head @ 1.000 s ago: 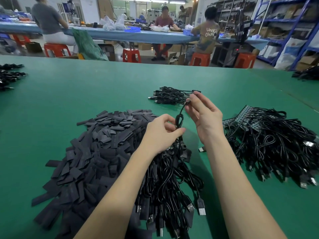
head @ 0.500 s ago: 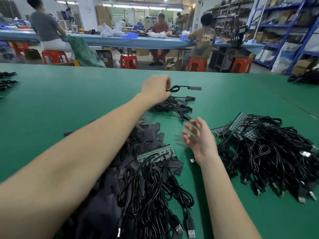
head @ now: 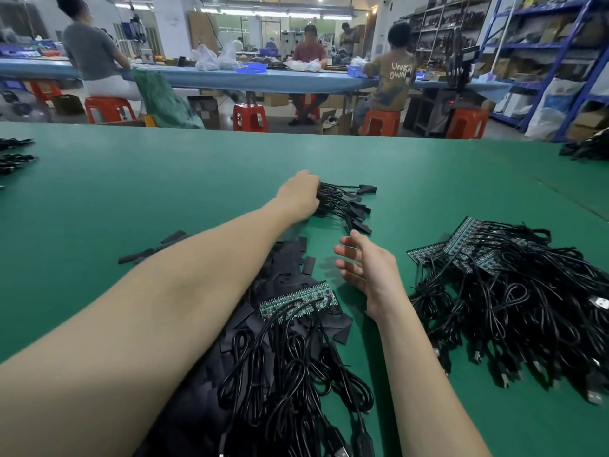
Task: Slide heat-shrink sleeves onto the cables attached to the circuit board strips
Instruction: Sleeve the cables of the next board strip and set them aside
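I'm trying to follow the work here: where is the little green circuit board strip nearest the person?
In the head view it lies low and centre, on the pile of black sleeves, between the forearms, just left of the right hand.

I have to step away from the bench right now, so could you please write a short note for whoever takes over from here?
Left hand: stretched to the far small bunch of sleeved cables, resting on it; whether it grips cannot be told.
Right hand: open, holding nothing, above the green table.
Loose sleeves lie heaped nearby, under the left forearm. One circuit board strip with its cables lies on that heap.
A bigger pile of strips and cables lies on the right.
Done: the few sleeved cables in the far bunch.
Left: the strip on the heap, then the right pile.
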Motion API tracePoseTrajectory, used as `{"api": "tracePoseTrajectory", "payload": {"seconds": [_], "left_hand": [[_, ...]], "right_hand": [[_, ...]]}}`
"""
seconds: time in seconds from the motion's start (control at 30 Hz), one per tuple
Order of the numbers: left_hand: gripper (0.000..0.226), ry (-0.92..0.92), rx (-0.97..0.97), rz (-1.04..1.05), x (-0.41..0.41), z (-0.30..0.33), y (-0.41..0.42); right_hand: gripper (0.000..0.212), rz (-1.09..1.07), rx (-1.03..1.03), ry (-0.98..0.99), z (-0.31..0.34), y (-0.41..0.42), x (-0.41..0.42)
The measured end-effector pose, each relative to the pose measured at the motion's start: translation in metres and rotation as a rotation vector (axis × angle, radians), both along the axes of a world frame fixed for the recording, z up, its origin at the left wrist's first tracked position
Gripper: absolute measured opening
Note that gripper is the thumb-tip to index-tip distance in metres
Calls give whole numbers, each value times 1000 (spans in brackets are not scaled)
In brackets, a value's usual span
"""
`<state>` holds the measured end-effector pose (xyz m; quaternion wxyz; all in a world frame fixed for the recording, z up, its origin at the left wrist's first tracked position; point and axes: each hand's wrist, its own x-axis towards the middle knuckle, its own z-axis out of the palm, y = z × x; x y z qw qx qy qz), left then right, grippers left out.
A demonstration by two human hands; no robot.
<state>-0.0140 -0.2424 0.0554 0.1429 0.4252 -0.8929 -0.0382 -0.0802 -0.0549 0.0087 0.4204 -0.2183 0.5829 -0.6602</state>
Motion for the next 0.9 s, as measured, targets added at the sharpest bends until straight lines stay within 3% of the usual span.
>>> {"api": "tracePoseTrajectory", "payload": {"seconds": [0.33,0.47,0.53,0.7,0.8,0.9], "left_hand": [[14,385,278,18,91,10,94],[20,462,316,2,102,-5,132],[23,449,321,4,98,-9,137],[31,367,327,6,94,-17,139],[30,304,486,-62,104,-19,134],[15,372,669,-157,114,-17,127]], "right_hand": [[15,108,72,209,5,8,7],[18,283,257,593,12,16,1],[20,399,371,688,17,23,-5],[15,532,310,519,23,35,-13],[8,557,220,312,22,35,-15],[14,566,163,156,22,35,-14]]}}
